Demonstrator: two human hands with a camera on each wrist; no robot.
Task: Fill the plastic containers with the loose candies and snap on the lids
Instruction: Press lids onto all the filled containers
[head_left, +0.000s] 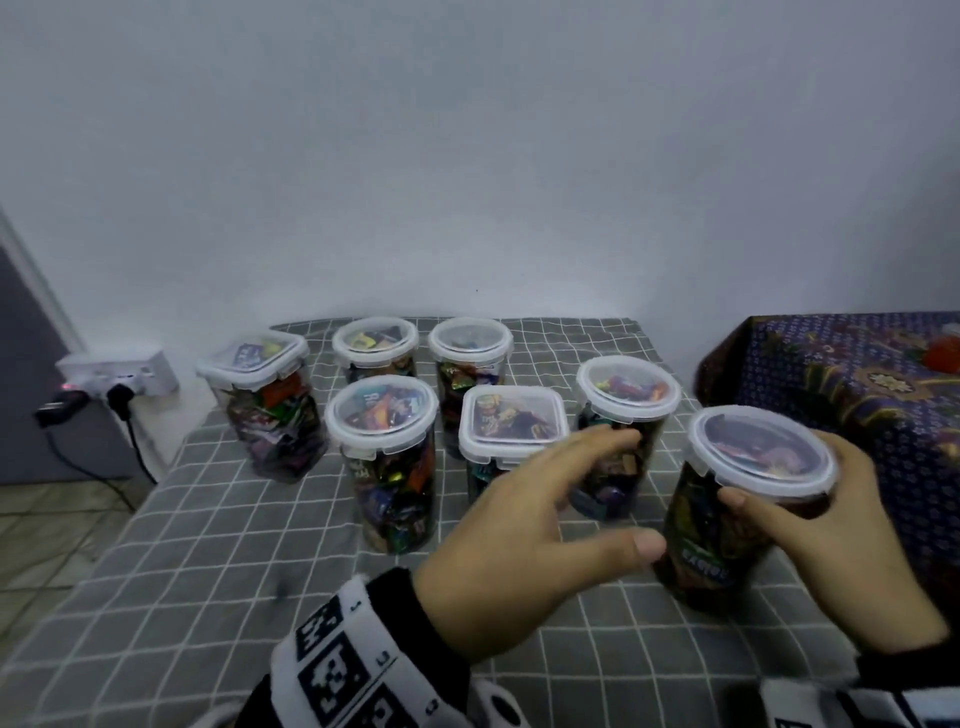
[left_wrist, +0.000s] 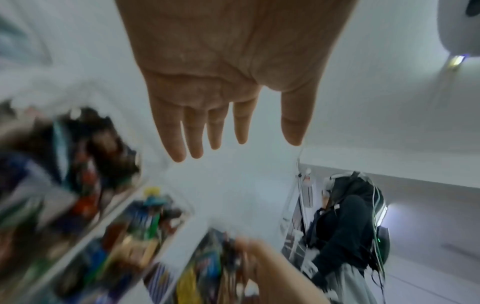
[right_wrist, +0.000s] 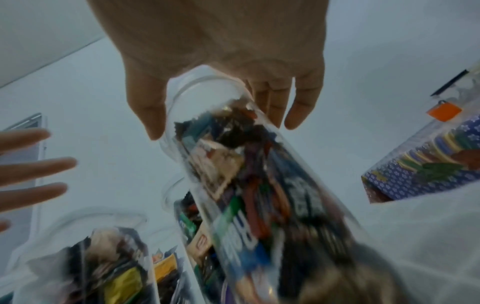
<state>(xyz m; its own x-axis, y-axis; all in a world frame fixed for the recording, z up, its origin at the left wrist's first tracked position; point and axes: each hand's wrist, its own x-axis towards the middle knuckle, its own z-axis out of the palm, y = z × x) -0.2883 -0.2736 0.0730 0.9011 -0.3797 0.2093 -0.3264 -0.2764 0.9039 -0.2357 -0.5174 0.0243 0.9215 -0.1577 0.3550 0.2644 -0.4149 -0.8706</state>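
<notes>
Several clear plastic containers full of wrapped candies stand lidded on a grey checked cloth (head_left: 208, 540). My right hand (head_left: 810, 525) grips a tall round lidded container (head_left: 737, 509) at the right, thumb across its front and fingers behind; the right wrist view shows that container (right_wrist: 249, 185) between thumb and fingers. My left hand (head_left: 545, 519) hovers open with fingers spread, just left of the held container and in front of a round one (head_left: 618, 436) and a square one (head_left: 511, 421). The left wrist view shows the empty palm (left_wrist: 221, 82) with straight fingers above blurred containers (left_wrist: 78, 185).
More lidded containers stand behind: a square one (head_left: 265, 405) at the left and round ones (head_left: 384, 457), (head_left: 375, 348), (head_left: 470, 353). A patterned cloth-covered surface (head_left: 857, 395) lies to the right. A wall socket with plugs (head_left: 114, 379) is at the left. Another person (left_wrist: 345, 226) appears in the left wrist view.
</notes>
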